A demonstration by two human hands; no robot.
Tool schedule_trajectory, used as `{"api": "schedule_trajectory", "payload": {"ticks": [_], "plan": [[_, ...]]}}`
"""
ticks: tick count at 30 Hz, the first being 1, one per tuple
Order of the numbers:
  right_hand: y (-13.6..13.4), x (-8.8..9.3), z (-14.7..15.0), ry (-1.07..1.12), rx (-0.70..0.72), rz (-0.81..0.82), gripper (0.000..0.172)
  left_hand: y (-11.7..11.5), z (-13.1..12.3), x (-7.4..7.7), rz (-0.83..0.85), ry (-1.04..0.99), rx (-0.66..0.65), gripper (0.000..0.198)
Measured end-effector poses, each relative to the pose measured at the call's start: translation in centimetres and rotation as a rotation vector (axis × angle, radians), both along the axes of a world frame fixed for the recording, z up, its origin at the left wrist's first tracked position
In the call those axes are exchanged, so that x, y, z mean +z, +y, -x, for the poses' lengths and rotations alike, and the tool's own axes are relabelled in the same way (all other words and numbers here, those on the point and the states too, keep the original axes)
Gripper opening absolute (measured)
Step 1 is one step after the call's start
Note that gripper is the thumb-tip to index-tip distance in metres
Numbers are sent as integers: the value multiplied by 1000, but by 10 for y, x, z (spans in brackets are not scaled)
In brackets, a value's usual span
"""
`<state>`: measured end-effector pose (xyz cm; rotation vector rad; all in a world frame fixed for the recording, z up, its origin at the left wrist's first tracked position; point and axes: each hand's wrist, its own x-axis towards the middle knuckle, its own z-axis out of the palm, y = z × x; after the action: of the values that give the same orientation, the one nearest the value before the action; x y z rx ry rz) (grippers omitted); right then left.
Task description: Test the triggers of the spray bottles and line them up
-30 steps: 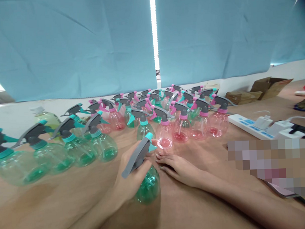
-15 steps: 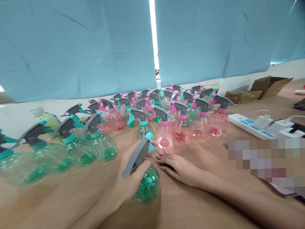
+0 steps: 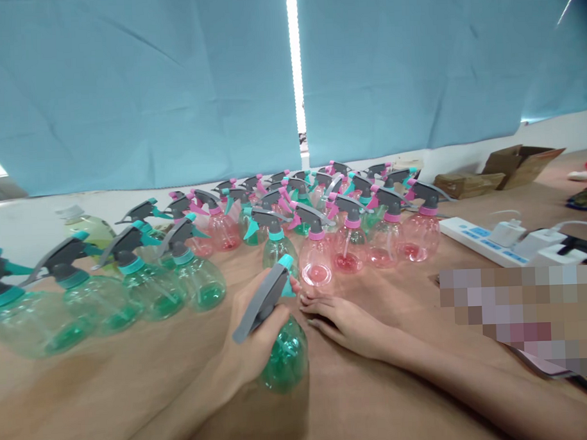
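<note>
My left hand (image 3: 252,340) is wrapped round the neck of a green spray bottle (image 3: 285,361) with a grey and turquoise trigger head, its index finger stretched toward the trigger. The bottle stands on the brown table (image 3: 357,397). Just right of it, my right hand (image 3: 342,321) lies palm down on the table, fingers stretched out and holding nothing. Beyond the hands stand several pink spray bottles (image 3: 317,261), the nearest close to my right fingertips. More green spray bottles (image 3: 199,281) make a row on the left.
At the right lie a white power strip (image 3: 481,239) with plugs and a blurred-out flat object (image 3: 528,321). An open cardboard box (image 3: 523,167) sits farther back. A clear bottle with a white cap (image 3: 84,227) stands at the back left, before a blue curtain (image 3: 149,90).
My left index finger has shifted very slightly at the trigger. Otherwise both hands and the bottles stay where they were.
</note>
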<state>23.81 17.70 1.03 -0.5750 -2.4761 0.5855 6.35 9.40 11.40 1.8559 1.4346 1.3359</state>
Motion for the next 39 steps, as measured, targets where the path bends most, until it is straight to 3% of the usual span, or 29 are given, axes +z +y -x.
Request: {"api": "schedule_trajectory", "payload": {"ticks": [16,19,27,39], "plan": [[0,1,0,-13,-3,-8,30,0,0,2,-4,0,-26,12],[0,0,0,-5,-1,-7,29,-2,1,2,-15,53,23,12],[0,0,0,-2,9,-9,29,-3,2,-1,42,90,13,39],[1,-2,0,13,-1,-10,28,-1,4,-3,61,-14,-57,40]]}}
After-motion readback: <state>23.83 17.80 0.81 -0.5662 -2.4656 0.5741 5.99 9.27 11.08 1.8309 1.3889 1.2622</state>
